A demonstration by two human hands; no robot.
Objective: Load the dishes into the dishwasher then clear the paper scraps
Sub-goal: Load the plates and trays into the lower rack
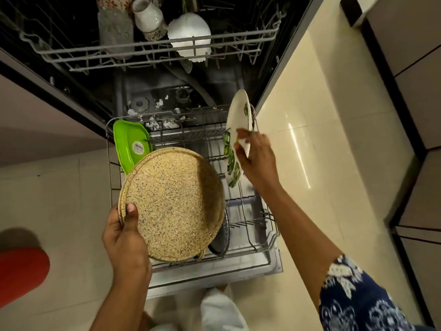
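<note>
View from above into an open dishwasher (214,273), its lower rack (265,225) pulled out over the lowered door. The two hands are well apart, each gripping a dish.

The left hand (126,232) holds a round speckled tan plate (171,204) nearly flat above the rack's left half. The thumb is on the near-left rim and the fingers are underneath. The rim looks doubled, so this may be two stacked plates.

The right hand (256,158) pinches a white plate with green leaves (238,125), held on edge over the rack's right side, close to the right wire wall.

A green plate (128,142) stands upright in the far-left corner, just behind the tan plate. A dark dish (222,235) shows below the tan plate's right edge. The rack's middle and near-right tines stand bare.

Torn paper scraps (164,123) lie on the tub floor behind the rack. The upper rack (152,48) carries white cups and a white bowl (188,32). Cream floor tiles (310,139) flank the door, and a red object (21,273) lies to the left.
</note>
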